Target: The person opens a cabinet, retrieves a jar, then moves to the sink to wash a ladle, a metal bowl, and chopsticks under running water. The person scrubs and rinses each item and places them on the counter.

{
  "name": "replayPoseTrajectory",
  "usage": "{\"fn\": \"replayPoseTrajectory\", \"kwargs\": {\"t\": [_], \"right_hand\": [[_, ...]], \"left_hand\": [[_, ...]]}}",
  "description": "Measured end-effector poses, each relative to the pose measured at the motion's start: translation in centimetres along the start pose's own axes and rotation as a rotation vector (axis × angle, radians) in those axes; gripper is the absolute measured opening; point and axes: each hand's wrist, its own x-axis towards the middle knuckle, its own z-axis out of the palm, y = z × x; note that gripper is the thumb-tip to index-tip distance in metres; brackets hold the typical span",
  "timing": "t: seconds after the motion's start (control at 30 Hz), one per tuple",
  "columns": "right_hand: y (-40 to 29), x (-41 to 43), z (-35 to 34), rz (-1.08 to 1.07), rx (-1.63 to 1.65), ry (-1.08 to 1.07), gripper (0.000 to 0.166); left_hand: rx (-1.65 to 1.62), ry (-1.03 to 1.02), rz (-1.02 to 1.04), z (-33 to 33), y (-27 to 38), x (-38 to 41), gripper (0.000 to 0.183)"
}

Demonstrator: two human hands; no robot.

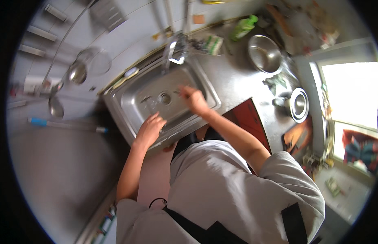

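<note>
A stainless steel sink basin [176, 79] lies before me, with a round drain [164, 98] near its middle. My left hand [151, 128] is over the basin's near left part, its fingers loosely bent; whether it holds anything is not clear. Blurred by motion, my right hand [192, 99] is above the basin to the right of the drain, and its fingertips are too smeared to read. Small wet or shiny bits show on the basin floor left of the drain. At the back of the sink, the faucet [176, 50] reaches over the basin.
A brush [131, 72] lies on the back left rim. On the steel counter [228, 82] to the right are a metal bowl [264, 55], a green bottle [244, 28], stacked small bowls [298, 105] and a crumpled cloth or bag [276, 84]. Ladles [77, 72] hang on the left wall.
</note>
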Motion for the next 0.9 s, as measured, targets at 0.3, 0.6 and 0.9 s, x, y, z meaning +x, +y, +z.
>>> {"fn": "replayPoseTrajectory", "kwargs": {"t": [0.3, 0.6, 0.9], "right_hand": [[-0.3, -5.2, -0.8, 0.152, -0.133, -0.068, 0.024], [-2.9, -20.2, -21.9, 0.479, 0.757, 0.660, 0.032], [-1.4, -62.3, -55.2, 0.438, 0.249, 1.554, 0.029]], "left_hand": [[0.013, 0.097, 0.054, 2.1, 1.9, 1.1, 0.038], [-0.309, 0.318, 0.007, 3.7, 3.1, 2.4, 0.036], [-0.392, 0.374, -0.052, 9.0, 12.2, 6.9, 0.041]]}}
